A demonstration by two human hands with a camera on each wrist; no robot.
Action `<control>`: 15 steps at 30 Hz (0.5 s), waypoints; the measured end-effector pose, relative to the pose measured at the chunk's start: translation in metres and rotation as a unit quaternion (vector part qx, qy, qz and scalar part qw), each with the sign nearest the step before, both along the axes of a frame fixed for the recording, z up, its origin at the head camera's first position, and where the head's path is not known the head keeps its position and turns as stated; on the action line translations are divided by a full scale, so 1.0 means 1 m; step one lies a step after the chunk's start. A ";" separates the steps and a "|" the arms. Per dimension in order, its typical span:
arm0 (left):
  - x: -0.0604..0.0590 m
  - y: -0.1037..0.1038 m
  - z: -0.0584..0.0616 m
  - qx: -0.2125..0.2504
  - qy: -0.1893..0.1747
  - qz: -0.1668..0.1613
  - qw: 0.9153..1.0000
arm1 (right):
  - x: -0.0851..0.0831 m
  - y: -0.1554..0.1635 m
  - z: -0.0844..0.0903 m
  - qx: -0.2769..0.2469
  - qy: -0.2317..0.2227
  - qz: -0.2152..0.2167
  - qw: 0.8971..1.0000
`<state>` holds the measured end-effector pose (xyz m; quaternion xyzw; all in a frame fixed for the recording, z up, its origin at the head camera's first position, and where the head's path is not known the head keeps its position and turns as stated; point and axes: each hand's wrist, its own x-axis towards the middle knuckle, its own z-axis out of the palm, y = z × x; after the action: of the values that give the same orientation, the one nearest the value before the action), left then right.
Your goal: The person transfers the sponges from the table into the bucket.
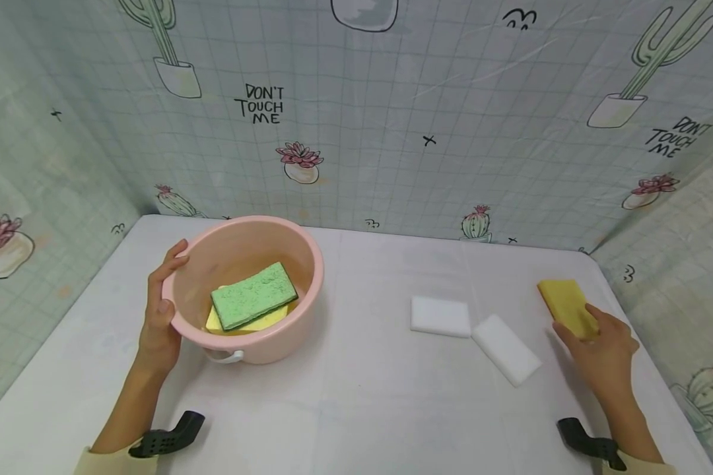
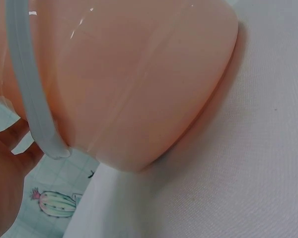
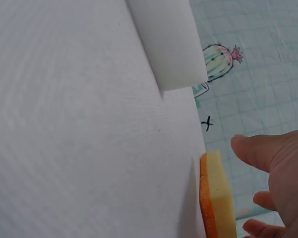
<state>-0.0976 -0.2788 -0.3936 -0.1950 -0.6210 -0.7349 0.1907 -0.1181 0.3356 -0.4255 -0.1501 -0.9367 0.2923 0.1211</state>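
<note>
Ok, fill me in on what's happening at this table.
A person is working with sponges at a white table. The left hand holds the rim of a pink basin, which has a green sponge lying on a yellow one inside. The right hand is on a yellow sponge near the table's right edge. Two white sponges lie between them.
</note>
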 end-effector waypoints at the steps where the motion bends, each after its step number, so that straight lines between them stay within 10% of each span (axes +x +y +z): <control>1: 0.000 0.000 0.000 0.001 0.000 0.000 1.000 | -0.001 0.001 0.000 -0.003 -0.014 -0.006 1.000; 15: 0.001 -0.001 -0.001 -0.009 -0.003 0.004 1.000 | -0.002 0.013 -0.010 -0.054 -0.057 -0.059 0.995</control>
<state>-0.0971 -0.2801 -0.3942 -0.1926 -0.6289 -0.7290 0.1898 -0.1203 0.3490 -0.4355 -0.2282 -0.9142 0.3259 0.0766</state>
